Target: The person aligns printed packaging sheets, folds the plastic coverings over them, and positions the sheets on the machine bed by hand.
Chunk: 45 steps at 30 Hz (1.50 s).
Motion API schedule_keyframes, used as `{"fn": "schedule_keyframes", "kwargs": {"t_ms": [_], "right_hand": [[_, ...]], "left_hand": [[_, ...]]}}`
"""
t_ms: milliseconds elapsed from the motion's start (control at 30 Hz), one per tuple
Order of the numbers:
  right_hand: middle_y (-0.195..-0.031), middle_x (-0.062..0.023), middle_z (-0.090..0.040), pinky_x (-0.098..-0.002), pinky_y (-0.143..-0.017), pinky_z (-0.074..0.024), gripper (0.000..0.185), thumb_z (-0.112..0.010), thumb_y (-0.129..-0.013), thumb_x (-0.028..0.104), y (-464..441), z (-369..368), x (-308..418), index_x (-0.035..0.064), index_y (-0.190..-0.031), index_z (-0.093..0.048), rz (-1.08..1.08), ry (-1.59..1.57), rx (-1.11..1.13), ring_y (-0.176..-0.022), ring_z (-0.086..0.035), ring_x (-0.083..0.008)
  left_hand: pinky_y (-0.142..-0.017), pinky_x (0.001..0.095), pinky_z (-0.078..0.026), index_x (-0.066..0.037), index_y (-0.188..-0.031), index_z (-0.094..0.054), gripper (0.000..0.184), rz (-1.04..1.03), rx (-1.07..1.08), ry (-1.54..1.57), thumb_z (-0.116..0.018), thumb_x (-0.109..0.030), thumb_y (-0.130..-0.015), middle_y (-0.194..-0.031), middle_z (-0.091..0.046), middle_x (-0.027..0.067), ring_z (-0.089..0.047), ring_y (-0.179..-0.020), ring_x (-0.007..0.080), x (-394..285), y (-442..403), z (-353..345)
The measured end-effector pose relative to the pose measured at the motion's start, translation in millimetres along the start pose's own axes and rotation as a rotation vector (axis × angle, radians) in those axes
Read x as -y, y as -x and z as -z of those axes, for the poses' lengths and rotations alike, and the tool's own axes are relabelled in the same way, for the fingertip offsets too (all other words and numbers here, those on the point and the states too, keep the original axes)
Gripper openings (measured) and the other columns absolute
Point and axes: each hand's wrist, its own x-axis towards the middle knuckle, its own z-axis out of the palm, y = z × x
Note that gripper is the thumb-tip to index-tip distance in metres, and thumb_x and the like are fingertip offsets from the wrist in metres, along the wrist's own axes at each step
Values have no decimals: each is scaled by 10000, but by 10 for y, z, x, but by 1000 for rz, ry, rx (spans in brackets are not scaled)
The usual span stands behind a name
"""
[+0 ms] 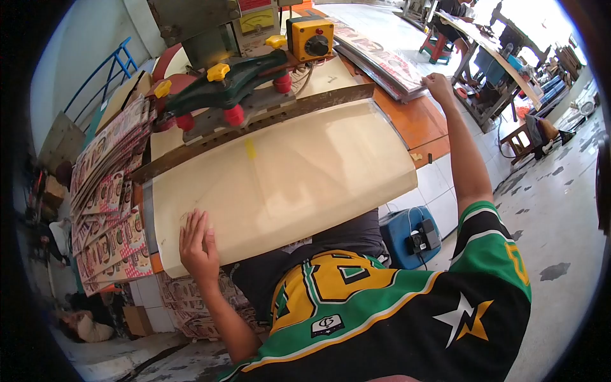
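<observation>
My left hand [198,245] lies flat, fingers stretched out, on the near left part of a wide beige covered board [286,184]. My right hand [439,86] reaches far out to the right. Its fingers are curled together at the near corner of a stack of printed sheets [388,60], seemingly pinching a sheet there; the fingertips are small in view. Behind the board stands a machine with a dark green clamp arm [245,79], yellow knobs and red feet. A yellow box with a black dial [310,39] sits beside it.
Many printed sheets [111,197] are piled unevenly on the left, and more [197,305] lie below the board. A metal bar [267,127] runs along the board's back edge. A blue container with black plugs [410,239] stands on the floor. Another person sits at a far table [490,38].
</observation>
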Motion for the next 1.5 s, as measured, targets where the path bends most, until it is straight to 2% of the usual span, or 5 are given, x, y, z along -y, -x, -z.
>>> {"fn": "schedule_keyframes", "kwargs": {"t_ms": [967, 1067, 1200, 1300, 1500], "right_hand": [[-1018, -178, -729, -416, -858, -553, 303, -661, -966, 265, -272, -104, 138, 2, -1114, -683, -63, -160, -281, -977, -716, -312], [-1020, -143, -637, -356, -759, -625, 290, -681, -977, 198, -306, -155, 213, -24, -1138, -590, -342, -1145, -179, -958, -696, -244], [-1081, -156, -625, -376, -820, -619, 315, -696, -966, 158, -308, -161, 265, -38, -1182, -580, -718, -1586, -79, -1014, -661, -243], [-1167, -174, -621, -442, -871, -613, 316, -698, -954, 97, -252, -167, 321, -47, -1209, -577, -563, -1715, 252, -1038, -682, -304], [-1154, -144, -672, -380, -873, -600, 243, -598, -996, 40, -90, -97, 665, -40, -1226, -603, -207, -1642, -233, -997, -696, -225]], "left_hand": [[-1154, 484, -376, -96, -1300, -696, 339, -23, -18, -19, -534, -223, -1031, -1395, -645, 90, -544, -1366, 310, -7, -12, 1], [-1179, 479, -346, -73, -1325, -675, 373, -8, 17, -12, -484, -248, -1057, -1418, -626, 109, -518, -1384, 330, -11, -11, 13], [-1172, 474, -355, -74, -1323, -677, 367, -17, 12, -20, -494, -235, -1049, -1415, -628, 109, -521, -1381, 332, -4, -22, 12], [-1166, 474, -362, -72, -1314, -682, 362, -22, 4, -13, -500, -230, -1045, -1404, -636, 110, -527, -1375, 334, 8, -20, 1], [-1161, 480, -369, -73, -1302, -692, 354, -22, -8, 1, -505, -226, -1043, -1396, -643, 107, -537, -1367, 335, -4, -23, 2]]}}
